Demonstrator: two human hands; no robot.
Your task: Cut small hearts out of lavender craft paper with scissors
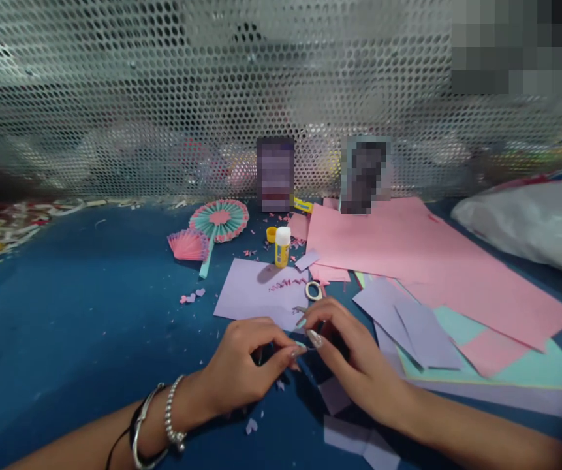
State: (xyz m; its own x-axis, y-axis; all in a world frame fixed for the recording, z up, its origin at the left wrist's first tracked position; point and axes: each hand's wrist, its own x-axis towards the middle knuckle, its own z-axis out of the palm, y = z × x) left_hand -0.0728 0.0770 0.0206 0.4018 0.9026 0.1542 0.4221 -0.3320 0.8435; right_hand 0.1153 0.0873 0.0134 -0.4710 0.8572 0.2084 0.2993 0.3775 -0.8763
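The person's left hand (249, 359) pinched a thin, pale-teal paper-like sliver (301, 344) in its fingers (281, 337) above the blue counter (89, 307), its long axis roughly crosswise, pointing toward the right hand (349, 352), whose fingers curled close; whether they gripped it could not be told.

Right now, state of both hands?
Left hand: closed, thumb and forefinger pinching a small pale piece, apparently paper.
Right hand: fingers curled close by; whether it grips anything can't be told.

Matt paper sheet (369, 241), metal panel (163, 85)
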